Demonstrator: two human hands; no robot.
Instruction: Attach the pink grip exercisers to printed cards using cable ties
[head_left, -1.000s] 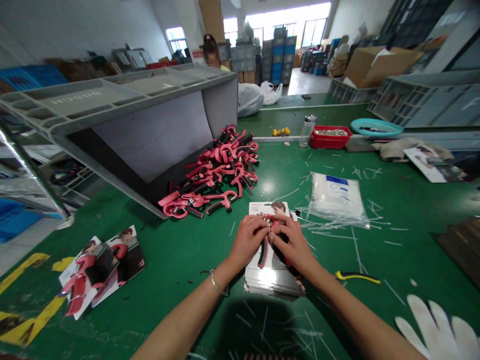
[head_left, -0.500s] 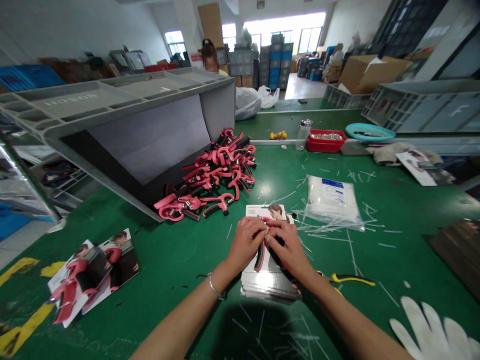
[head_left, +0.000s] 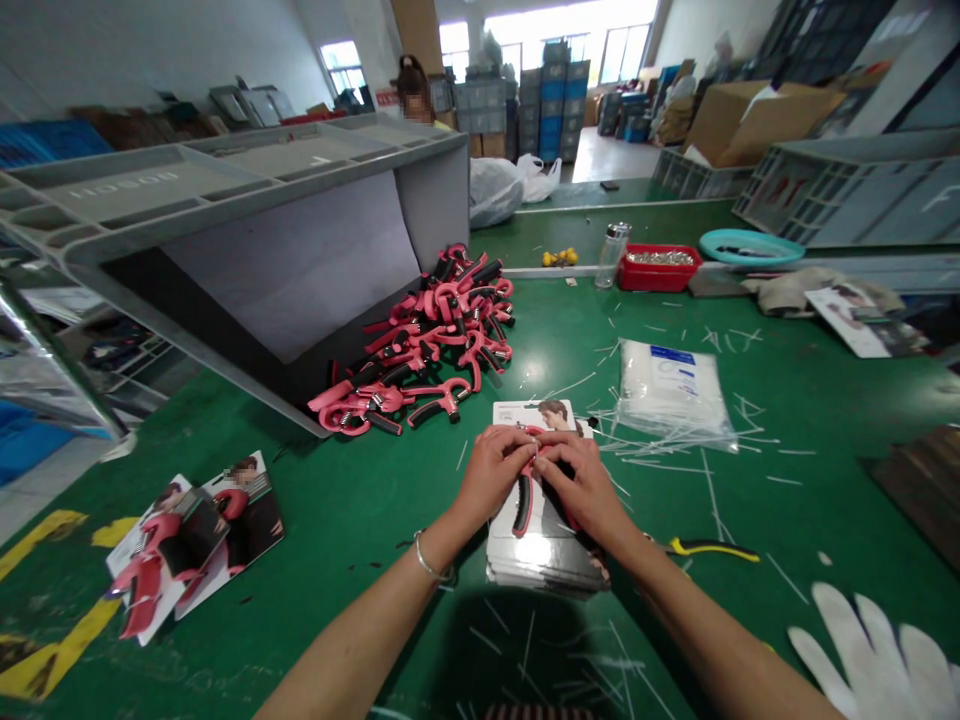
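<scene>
A red and black spring hand grip [head_left: 523, 505] lies on the top card of a stack of printed backing cards [head_left: 517, 560]. My left hand [head_left: 496, 465] is closed at the upper part of the hand grip, fingertips bent in. From the other side my right hand [head_left: 576, 475] pinches the same spot, its thumb and fingers meeting those of the left. The fingertips hide the grip's upper part, and whether a thin tie is between them I cannot make out. Left of my hands lie carded hand grips [head_left: 161, 560], overlapping one another.
A grey crate [head_left: 247, 170] lies on its side with a heap of hand grips [head_left: 442, 335] at its mouth. A bag of white ties [head_left: 675, 393], yellow-handled pliers [head_left: 716, 549], a white glove [head_left: 885, 650], a red tray [head_left: 660, 270] and a glass bottle [head_left: 613, 258] are on the green table. A person is behind.
The camera view has shifted slightly. Both hands stay at the hand grip on the card stack, with only small finger movements.
</scene>
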